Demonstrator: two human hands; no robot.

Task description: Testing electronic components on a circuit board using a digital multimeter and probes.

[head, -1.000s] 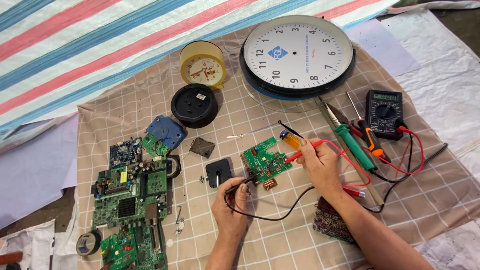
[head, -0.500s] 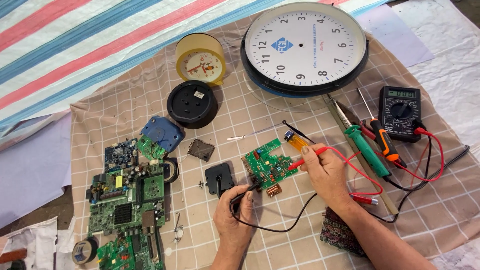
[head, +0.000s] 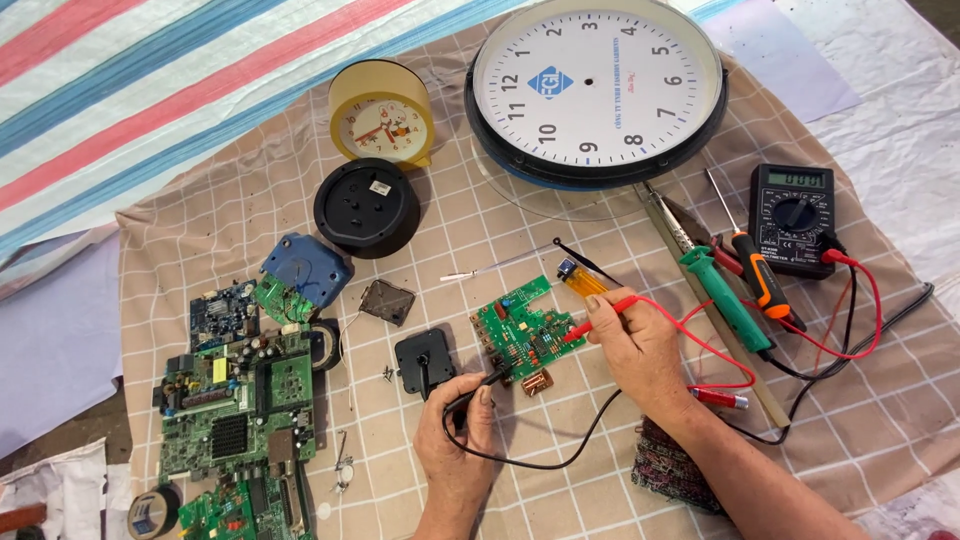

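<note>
Checked beige cloth [head: 850,420] covers the work surface. Left hand [head: 455,440] pinches one black probe [head: 480,382]; right hand [head: 640,340] pinches one red probe [head: 598,318]. Both tips touch one small green circuit board [head: 525,335], lying between the hands. One multimeter [head: 795,215] sits right; two clocks, one large wall clock [head: 597,85] and one yellow alarm clock [head: 380,110], lie beyond.

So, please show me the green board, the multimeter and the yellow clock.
green board [head: 522,335], head view, middle of its top face
multimeter [head: 793,218], head view, its dial
yellow clock [head: 380,128], head view, its face
</note>
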